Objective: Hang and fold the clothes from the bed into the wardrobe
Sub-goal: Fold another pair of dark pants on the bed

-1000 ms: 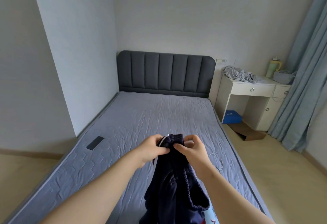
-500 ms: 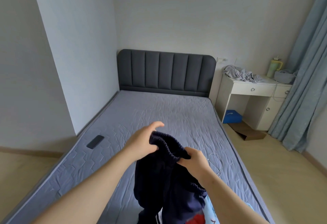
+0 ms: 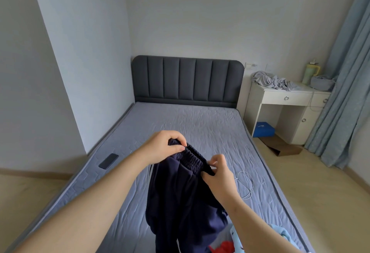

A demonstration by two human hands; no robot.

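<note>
Single head-worn wide view, looking forward and down, bed [image 3: 200, 124] close below

You faced the bed [image 3: 200, 124], its grey quilted top running up to a dark headboard [image 3: 187, 81]. A dark phone [image 3: 108, 161] lay flat near its left edge. A white cable [image 3: 245, 182] lay looped on its right half. At the near right corner lay a light blue garment [image 3: 236, 242] with a red patch. To your right, a white desk [image 3: 288, 94] carried a crumpled grey cloth [image 3: 274, 81], a tumbler [image 3: 310, 72] and a grey basket [image 3: 322, 82]. On the floor [image 3: 320, 192] under the desk sat a blue box [image 3: 263, 129], with a brown board [image 3: 284, 147] just beside it.
</note>
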